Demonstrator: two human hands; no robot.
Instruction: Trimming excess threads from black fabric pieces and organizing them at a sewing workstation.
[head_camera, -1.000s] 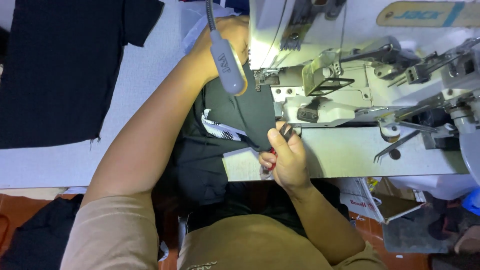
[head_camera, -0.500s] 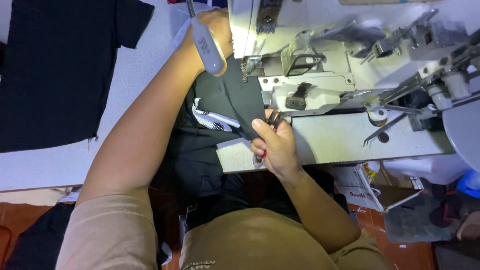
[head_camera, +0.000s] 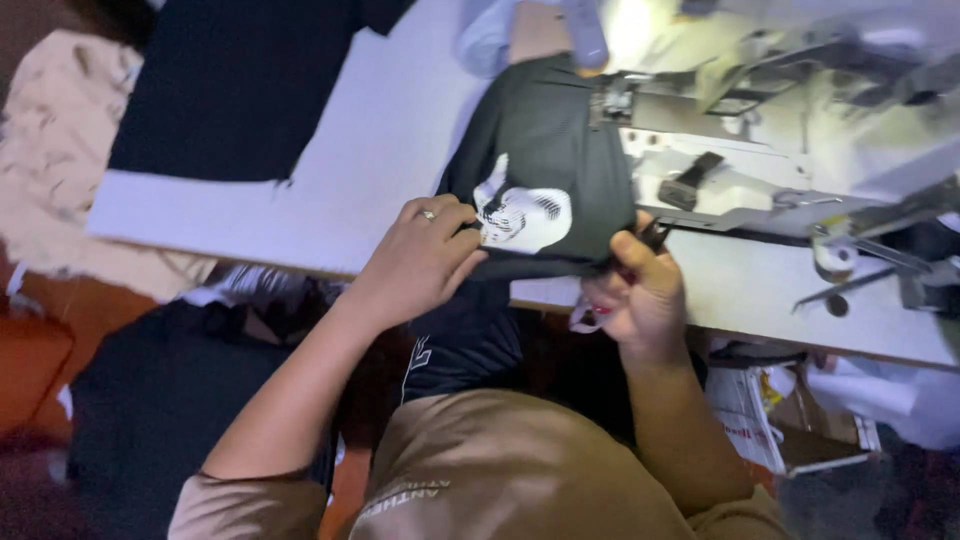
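Looking down from the head camera, one sees a white table (head_camera: 330, 190) that runs across the picture, with an industrial sewing machine (head_camera: 760, 130) of pale colour standing on its right part under a bright lamp. On the far left corner of the table lies a flat piece of dark cloth (head_camera: 230, 90), and beyond the table edge there is a cream-coloured heap of fabric (head_camera: 50, 140). Under the table the floor looks reddish-brown, with more dark fabric (head_camera: 150, 400) piled at the left and some papers (head_camera: 750, 415) at the right. The black garment (head_camera: 550, 170) with a white printed figure lies on the table edge just beside the machine bed. Its long axis goes from the machine's needle area down toward the person, so the far end points to the machine and the near end hangs over the table edge into the lap. The left hand (head_camera: 425, 260), which wears a ring, has the fingers bent and pinches the near left edge of the garment beside the white print. The right hand (head_camera: 635, 290) is curled and grips the near right edge of the garment; something small and dark sticks out above its fingers, but I cannot tell what it is.
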